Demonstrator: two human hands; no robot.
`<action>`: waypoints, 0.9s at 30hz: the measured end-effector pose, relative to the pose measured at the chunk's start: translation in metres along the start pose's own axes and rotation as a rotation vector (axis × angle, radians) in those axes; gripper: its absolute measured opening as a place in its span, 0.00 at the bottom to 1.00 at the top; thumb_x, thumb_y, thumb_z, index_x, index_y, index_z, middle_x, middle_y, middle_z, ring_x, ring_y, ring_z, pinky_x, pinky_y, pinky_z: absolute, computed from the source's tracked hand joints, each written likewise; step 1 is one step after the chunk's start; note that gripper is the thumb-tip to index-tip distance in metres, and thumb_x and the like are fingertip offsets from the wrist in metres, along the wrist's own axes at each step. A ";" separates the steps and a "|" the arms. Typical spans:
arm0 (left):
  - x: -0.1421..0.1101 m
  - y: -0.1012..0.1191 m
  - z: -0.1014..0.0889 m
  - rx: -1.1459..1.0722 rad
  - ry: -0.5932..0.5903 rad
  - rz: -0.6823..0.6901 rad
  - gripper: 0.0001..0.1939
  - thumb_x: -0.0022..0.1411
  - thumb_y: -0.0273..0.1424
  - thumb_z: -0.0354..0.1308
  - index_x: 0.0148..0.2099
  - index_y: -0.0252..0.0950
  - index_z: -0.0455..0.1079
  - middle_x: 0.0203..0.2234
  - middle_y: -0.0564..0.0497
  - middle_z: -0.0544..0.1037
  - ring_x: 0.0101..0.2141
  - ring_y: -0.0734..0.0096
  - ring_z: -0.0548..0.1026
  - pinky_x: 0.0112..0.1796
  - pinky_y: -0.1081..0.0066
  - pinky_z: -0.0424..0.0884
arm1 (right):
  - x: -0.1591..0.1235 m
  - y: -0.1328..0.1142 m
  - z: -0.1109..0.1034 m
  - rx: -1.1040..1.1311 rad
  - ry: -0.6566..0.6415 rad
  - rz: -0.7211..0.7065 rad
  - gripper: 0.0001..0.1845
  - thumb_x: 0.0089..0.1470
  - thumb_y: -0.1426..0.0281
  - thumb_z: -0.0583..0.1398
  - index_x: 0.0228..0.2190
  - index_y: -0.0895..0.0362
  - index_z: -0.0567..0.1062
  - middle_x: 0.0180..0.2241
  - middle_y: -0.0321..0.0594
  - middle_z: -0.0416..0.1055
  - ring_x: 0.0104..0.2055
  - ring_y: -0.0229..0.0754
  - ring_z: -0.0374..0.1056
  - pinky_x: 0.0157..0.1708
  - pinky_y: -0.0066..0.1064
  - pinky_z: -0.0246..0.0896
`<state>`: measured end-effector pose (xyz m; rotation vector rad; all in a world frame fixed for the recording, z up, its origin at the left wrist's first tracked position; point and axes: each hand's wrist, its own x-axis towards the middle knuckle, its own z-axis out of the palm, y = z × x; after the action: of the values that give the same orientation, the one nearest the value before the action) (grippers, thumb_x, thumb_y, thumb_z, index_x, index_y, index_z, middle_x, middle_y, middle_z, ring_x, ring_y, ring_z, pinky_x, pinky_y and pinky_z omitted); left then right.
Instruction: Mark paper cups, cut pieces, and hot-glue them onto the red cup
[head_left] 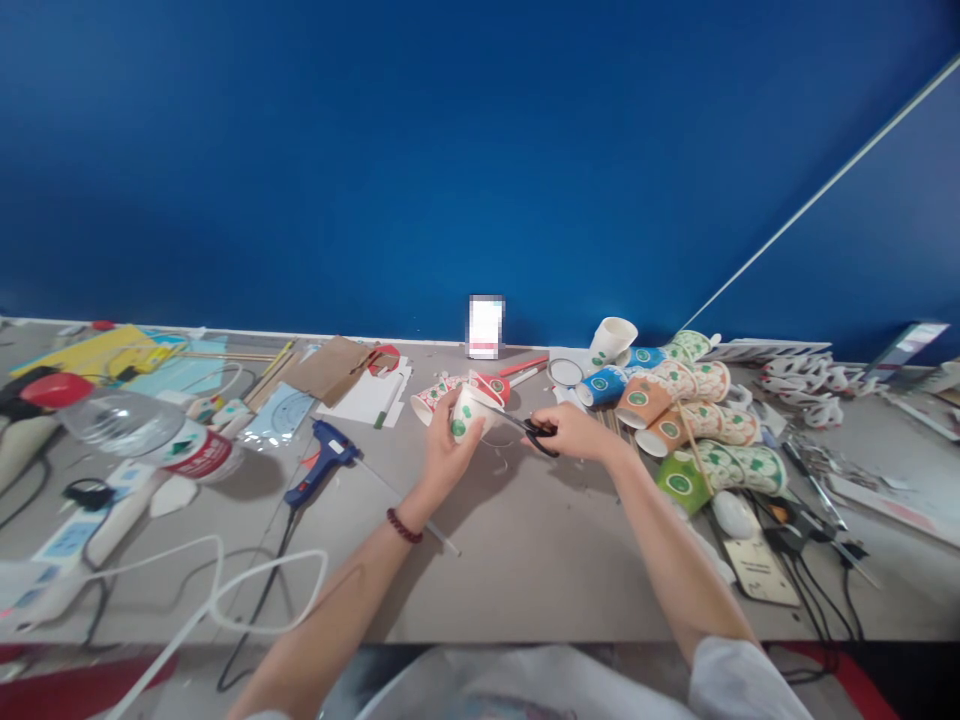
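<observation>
My left hand point(450, 440) is closed around a white paper cup point(471, 412) with green leaf prints, held tilted above the middle of the table. In my right hand point(574, 432) is a pair of black-handled scissors point(541, 434). Their blades point left and reach the cup's rim; whether they are cutting into it I cannot tell. Behind the held cup lie red-patterned paper cups point(429, 402), partly hidden by it and my left hand. A thin curved strip seems to hang just below the scissors' blades.
Stacked paper cups point(649, 398) lie on the right, beside a white computer mouse point(735, 515). To the left are a blue glue gun point(324, 462), a plastic bottle point(161, 435), a power strip point(94, 540) and a looping white cable point(217, 595). A phone point(486, 327) leans on the blue wall.
</observation>
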<state>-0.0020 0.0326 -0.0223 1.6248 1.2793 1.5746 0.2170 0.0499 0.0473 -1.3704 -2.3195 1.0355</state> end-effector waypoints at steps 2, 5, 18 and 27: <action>0.000 0.002 0.000 -0.002 0.007 -0.003 0.24 0.58 0.36 0.58 0.56 0.38 0.60 0.51 0.43 0.70 0.51 0.60 0.69 0.51 0.60 0.66 | 0.000 0.001 -0.001 -0.007 -0.003 -0.003 0.20 0.49 0.57 0.58 0.18 0.56 0.59 0.16 0.28 0.58 0.20 0.32 0.51 0.22 0.26 0.46; 0.001 0.005 0.001 -0.003 0.034 0.006 0.24 0.57 0.37 0.58 0.55 0.38 0.60 0.49 0.43 0.70 0.50 0.61 0.70 0.49 0.61 0.68 | 0.000 0.002 -0.002 -0.022 -0.002 -0.004 0.19 0.50 0.58 0.57 0.18 0.56 0.60 0.16 0.29 0.59 0.20 0.33 0.51 0.22 0.26 0.46; 0.003 -0.005 0.001 0.103 0.132 0.089 0.29 0.52 0.36 0.63 0.54 0.38 0.61 0.47 0.44 0.70 0.46 0.62 0.71 0.44 0.64 0.71 | 0.000 0.005 -0.004 -0.017 0.026 -0.014 0.19 0.49 0.57 0.57 0.18 0.56 0.61 0.17 0.29 0.56 0.21 0.32 0.50 0.22 0.26 0.44; 0.001 -0.008 0.002 0.134 0.070 0.127 0.28 0.54 0.36 0.62 0.55 0.39 0.60 0.47 0.44 0.70 0.47 0.61 0.71 0.46 0.62 0.70 | -0.002 0.002 -0.002 0.025 0.006 0.006 0.21 0.47 0.54 0.59 0.18 0.56 0.60 0.16 0.28 0.55 0.20 0.32 0.49 0.21 0.26 0.45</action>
<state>-0.0021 0.0371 -0.0292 1.7780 1.3682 1.6657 0.2200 0.0499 0.0472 -1.3703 -2.2921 1.0575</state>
